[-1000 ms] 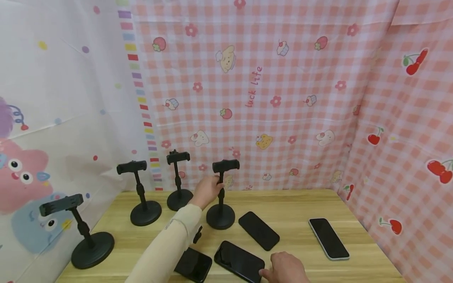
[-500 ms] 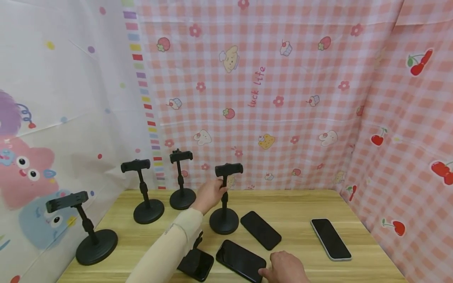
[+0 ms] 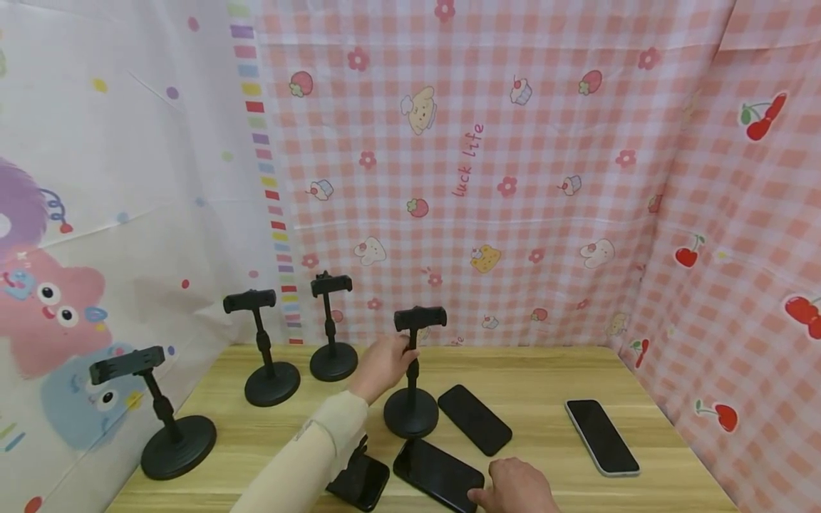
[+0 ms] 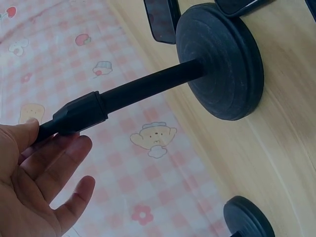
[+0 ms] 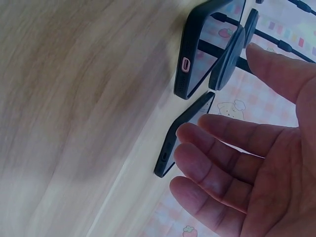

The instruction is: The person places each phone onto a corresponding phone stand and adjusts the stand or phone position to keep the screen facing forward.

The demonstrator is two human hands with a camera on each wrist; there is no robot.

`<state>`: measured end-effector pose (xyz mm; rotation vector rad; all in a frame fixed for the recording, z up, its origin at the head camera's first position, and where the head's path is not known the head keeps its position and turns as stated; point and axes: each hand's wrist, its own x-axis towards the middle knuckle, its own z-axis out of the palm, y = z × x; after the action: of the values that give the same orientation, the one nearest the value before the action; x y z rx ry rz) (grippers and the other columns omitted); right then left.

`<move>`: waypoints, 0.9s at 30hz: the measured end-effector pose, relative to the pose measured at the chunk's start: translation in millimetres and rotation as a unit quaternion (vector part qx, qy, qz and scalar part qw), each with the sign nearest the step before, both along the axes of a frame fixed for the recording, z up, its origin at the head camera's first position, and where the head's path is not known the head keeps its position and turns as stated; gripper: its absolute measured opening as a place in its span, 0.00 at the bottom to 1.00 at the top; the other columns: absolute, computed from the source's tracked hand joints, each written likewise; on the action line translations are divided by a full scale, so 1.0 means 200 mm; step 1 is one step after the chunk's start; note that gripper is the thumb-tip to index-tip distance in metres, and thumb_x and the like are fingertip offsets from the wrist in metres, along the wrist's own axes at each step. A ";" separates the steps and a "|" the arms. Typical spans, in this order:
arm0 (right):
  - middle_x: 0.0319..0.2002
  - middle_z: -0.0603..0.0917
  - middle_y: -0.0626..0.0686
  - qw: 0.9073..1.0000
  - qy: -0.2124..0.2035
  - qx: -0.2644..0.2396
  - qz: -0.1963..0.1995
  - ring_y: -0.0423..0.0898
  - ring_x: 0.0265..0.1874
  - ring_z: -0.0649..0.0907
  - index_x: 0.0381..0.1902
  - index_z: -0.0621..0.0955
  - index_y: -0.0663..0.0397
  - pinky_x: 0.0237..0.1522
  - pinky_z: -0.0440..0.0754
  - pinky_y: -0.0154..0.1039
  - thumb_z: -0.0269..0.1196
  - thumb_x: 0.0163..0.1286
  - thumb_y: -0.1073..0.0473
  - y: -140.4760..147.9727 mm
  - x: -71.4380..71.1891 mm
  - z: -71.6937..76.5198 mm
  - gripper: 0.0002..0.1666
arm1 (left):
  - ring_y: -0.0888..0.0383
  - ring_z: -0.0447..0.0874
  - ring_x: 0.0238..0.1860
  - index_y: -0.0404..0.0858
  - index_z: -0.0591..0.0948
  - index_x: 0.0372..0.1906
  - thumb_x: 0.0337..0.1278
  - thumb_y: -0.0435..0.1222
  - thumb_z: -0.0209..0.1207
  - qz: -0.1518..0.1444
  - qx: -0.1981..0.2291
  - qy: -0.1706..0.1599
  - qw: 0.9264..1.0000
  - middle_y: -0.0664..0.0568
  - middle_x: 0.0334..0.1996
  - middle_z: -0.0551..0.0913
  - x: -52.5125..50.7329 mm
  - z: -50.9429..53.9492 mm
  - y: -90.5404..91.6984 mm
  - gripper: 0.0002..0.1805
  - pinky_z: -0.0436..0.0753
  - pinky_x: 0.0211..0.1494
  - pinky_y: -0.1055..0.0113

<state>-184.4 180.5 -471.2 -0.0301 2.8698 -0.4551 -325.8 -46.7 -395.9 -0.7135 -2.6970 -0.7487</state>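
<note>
My left hand (image 3: 385,367) pinches the upper post of a black phone stand (image 3: 411,413), thumb and fingers just under its clamp head. In the left wrist view the stand's round base (image 4: 222,61) lies close to the phones. My right hand (image 3: 521,486) hovers at the near corner of a black phone (image 3: 439,470), its fingers loosely bent around nothing. Whether the thumb touches that phone is unclear. Another black phone (image 3: 474,419) lies just to the right of the held stand's base.
Three more black phone stands stand at left: a near one (image 3: 178,445), a middle one (image 3: 272,383) and a far one (image 3: 333,361). A light-edged phone (image 3: 603,436) lies at right. My left sleeve partly covers another phone (image 3: 365,483) and a black part (image 3: 356,450). Patterned cloth (image 3: 507,142) surrounds the wooden table (image 3: 545,370).
My left hand has drawn the held stand nearer over the table, so its base now sits close to the phones. The right hand has hardly moved. The head view has shifted slightly.
</note>
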 end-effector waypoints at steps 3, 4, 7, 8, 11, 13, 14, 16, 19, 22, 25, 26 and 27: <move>0.27 0.82 0.52 1.000 0.001 0.003 0.000 0.49 0.27 0.81 0.33 0.85 0.61 0.36 0.81 0.51 0.73 0.57 0.43 -0.01 0.00 0.00 0.25 | 0.60 0.69 0.18 0.43 0.77 0.25 0.71 0.41 0.58 -0.001 0.002 -0.002 1.000 0.56 0.19 0.72 0.01 0.00 0.00 0.15 0.69 0.25 0.67; 0.26 0.82 0.52 1.000 0.002 0.004 0.000 0.48 0.26 0.80 0.33 0.85 0.61 0.36 0.81 0.51 0.73 0.57 0.43 -0.01 0.00 -0.01 0.25 | 0.61 0.69 0.18 0.43 0.77 0.26 0.71 0.41 0.58 -0.001 0.003 -0.001 1.000 0.56 0.20 0.72 0.02 -0.01 0.00 0.14 0.69 0.25 0.67; 0.25 0.81 0.51 1.000 0.005 0.004 0.001 0.47 0.25 0.79 0.31 0.84 0.60 0.34 0.81 0.49 0.73 0.57 0.43 -0.01 0.00 -0.01 0.24 | 0.60 0.70 0.18 0.43 0.78 0.27 0.71 0.41 0.58 -0.007 0.007 0.005 1.000 0.57 0.21 0.73 0.03 -0.01 -0.01 0.13 0.69 0.25 0.66; 0.25 0.81 0.51 1.000 0.004 0.003 0.001 0.47 0.25 0.79 0.31 0.84 0.60 0.34 0.81 0.49 0.73 0.57 0.43 -0.01 0.00 -0.01 0.24 | 0.61 0.69 0.18 0.43 0.77 0.28 0.71 0.41 0.58 -0.009 0.007 0.007 1.000 0.57 0.21 0.73 0.03 -0.01 -0.01 0.13 0.69 0.25 0.67; 0.24 0.80 0.50 1.000 -0.005 0.000 0.002 0.47 0.24 0.78 0.30 0.84 0.60 0.35 0.81 0.49 0.72 0.58 0.43 -0.02 0.00 -0.01 0.24 | 0.60 0.68 0.18 0.42 0.77 0.27 0.71 0.40 0.58 -0.016 0.010 0.008 1.000 0.57 0.20 0.73 0.04 -0.01 -0.01 0.13 0.68 0.24 0.67; 0.24 0.79 0.50 1.000 -0.008 -0.001 0.003 0.47 0.24 0.77 0.30 0.84 0.60 0.35 0.81 0.48 0.72 0.58 0.43 -0.02 -0.01 -0.02 0.24 | 0.60 0.68 0.18 0.43 0.77 0.26 0.71 0.39 0.58 -0.016 0.011 0.006 1.000 0.57 0.19 0.72 0.05 -0.01 -0.01 0.13 0.67 0.24 0.67; 0.24 0.79 0.50 1.000 -0.008 -0.001 0.003 0.46 0.24 0.77 0.30 0.83 0.60 0.34 0.80 0.48 0.72 0.58 0.43 -0.03 -0.01 -0.02 0.24 | 0.60 0.68 0.18 0.43 0.76 0.26 0.71 0.40 0.58 -0.015 0.010 0.005 1.000 0.57 0.19 0.71 0.05 -0.01 -0.01 0.13 0.67 0.24 0.67; 0.24 0.79 0.50 1.000 -0.003 0.002 0.006 0.46 0.24 0.76 0.30 0.83 0.59 0.33 0.79 0.47 0.72 0.58 0.42 -0.03 -0.02 -0.02 0.24 | 0.60 0.67 0.18 0.43 0.76 0.26 0.71 0.40 0.58 -0.012 0.009 0.003 1.000 0.57 0.19 0.71 0.05 -0.01 -0.01 0.14 0.66 0.23 0.67; 0.27 0.80 0.52 1.000 0.006 0.004 0.017 0.47 0.26 0.77 0.32 0.84 0.61 0.35 0.79 0.48 0.73 0.57 0.40 -0.04 -0.03 -0.04 0.27 | 0.61 0.68 0.17 0.43 0.76 0.27 0.71 0.40 0.58 -0.010 0.007 0.006 1.000 0.57 0.19 0.71 0.06 -0.01 -0.02 0.13 0.67 0.23 0.67; 0.33 0.81 0.57 0.999 0.009 -0.002 0.035 0.52 0.32 0.79 0.38 0.84 0.64 0.39 0.80 0.52 0.74 0.55 0.38 -0.04 -0.06 -0.05 0.32 | 0.62 0.68 0.17 0.43 0.76 0.27 0.71 0.40 0.58 -0.010 0.007 0.011 1.000 0.58 0.19 0.71 0.06 -0.02 -0.02 0.13 0.68 0.23 0.67; 0.37 0.79 0.61 0.999 0.007 -0.012 0.047 0.55 0.36 0.79 0.44 0.83 0.67 0.42 0.80 0.56 0.75 0.52 0.37 -0.04 -0.08 -0.06 0.38 | 0.61 0.68 0.17 0.44 0.76 0.27 0.71 0.41 0.58 -0.009 0.011 0.009 1.000 0.58 0.19 0.71 0.07 -0.03 -0.03 0.13 0.68 0.23 0.67; 0.37 0.78 0.61 0.999 0.007 -0.013 0.052 0.56 0.36 0.78 0.45 0.83 0.68 0.42 0.80 0.56 0.75 0.51 0.37 -0.04 -0.09 -0.07 0.40 | 0.61 0.68 0.17 0.44 0.76 0.28 0.71 0.41 0.58 -0.007 0.012 0.010 1.000 0.58 0.19 0.71 0.07 -0.03 -0.03 0.13 0.68 0.23 0.67; 0.37 0.77 0.60 0.998 0.008 -0.014 0.055 0.55 0.36 0.78 0.46 0.82 0.68 0.41 0.79 0.56 0.76 0.51 0.37 -0.05 -0.09 -0.07 0.40 | 0.61 0.68 0.17 0.44 0.76 0.28 0.71 0.41 0.58 -0.005 0.013 0.009 1.000 0.58 0.19 0.72 0.07 -0.03 -0.03 0.12 0.67 0.22 0.67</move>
<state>-202.3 171.2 -485.1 -0.1954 2.8592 -0.4747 -312.1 -52.2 -402.8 -0.7254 -2.6643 -0.7732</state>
